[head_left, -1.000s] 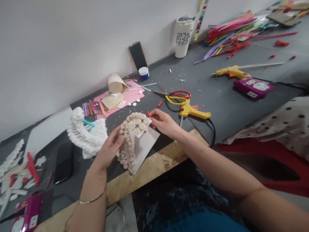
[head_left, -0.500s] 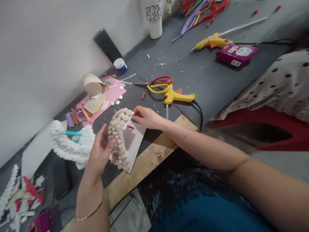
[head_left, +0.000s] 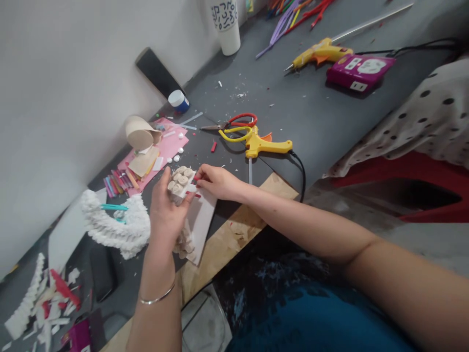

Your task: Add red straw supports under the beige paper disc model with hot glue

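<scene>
My left hand (head_left: 166,215) is closed around a white card (head_left: 201,227) edged with beige rolled paper coils (head_left: 179,178), and its palm hides the middle of the coils. More coils show below the hand (head_left: 183,244). The fingertips of my right hand (head_left: 216,182) press on the upper corner of the card, next to the coils. Small red bits (head_left: 194,194) lie at that corner, close to my right fingers. I cannot tell whether those fingers hold one.
A white ruffled paper arch (head_left: 117,227) lies left of my hands. Beyond them are a pink sheet (head_left: 172,146), red-handled scissors (head_left: 238,122) and a yellow glue gun (head_left: 266,145) with a black cord. A wooden table edge (head_left: 234,239) runs below, with polka-dot cloth (head_left: 403,117) to the right.
My left hand has closed over the coil-edged card and now covers much of it. My right fingers stay at its upper corner. The view has shifted, with the table objects lower and further left than a second ago.
</scene>
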The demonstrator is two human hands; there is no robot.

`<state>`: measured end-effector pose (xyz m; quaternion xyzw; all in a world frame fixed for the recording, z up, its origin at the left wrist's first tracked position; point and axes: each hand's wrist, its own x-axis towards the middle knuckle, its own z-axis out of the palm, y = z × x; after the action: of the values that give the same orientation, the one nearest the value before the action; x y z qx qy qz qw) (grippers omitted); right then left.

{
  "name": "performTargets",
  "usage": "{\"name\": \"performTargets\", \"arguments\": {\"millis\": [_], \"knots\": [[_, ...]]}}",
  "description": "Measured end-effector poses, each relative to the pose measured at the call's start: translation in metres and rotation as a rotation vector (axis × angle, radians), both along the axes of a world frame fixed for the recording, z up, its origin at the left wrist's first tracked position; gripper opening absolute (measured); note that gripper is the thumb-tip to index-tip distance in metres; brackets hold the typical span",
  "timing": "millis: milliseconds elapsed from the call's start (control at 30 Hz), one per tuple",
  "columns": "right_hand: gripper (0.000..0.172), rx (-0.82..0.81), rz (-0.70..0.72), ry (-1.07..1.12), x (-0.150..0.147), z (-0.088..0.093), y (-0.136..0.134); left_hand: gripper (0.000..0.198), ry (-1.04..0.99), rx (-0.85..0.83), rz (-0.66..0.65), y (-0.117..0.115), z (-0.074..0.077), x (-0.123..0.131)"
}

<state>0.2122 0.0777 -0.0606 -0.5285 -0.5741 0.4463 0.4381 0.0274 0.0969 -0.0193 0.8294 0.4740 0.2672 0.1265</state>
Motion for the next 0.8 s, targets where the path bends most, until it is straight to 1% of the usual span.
{"name": "performTargets", "arguments": {"millis": [100, 200, 400, 600, 667, 800], "knots": [[0.005, -0.015, 0.0, -0.011, 0.0, 0.002, -0.001, 0.069, 0.004, 0.021, -0.008, 0.001, 0.001, 0.0], [0.006, -0.013, 0.005, -0.017, 0.0, 0.004, -0.003, 0.063, 0.02, 0.057, -0.007, -0.001, 0.003, 0.0], [0.005, -0.005, 0.008, -0.097, 0.0, 0.006, -0.004, 0.067, 0.023, 0.029, 0.031, -0.003, 0.002, 0.001], [0.004, 0.019, 0.001, -0.162, 0.003, 0.007, -0.005, 0.068, 0.045, 0.05, -0.007, -0.003, 0.001, 0.002], [0.009, 0.052, -0.014, -0.225, 0.007, 0.009, -0.009, 0.066, 0.057, 0.055, 0.001, -0.004, 0.002, 0.003], [0.016, 0.113, -0.02, -0.478, 0.022, 0.02, -0.029, 0.065, 0.045, 0.022, 0.032, -0.005, 0.002, 0.004]]}}
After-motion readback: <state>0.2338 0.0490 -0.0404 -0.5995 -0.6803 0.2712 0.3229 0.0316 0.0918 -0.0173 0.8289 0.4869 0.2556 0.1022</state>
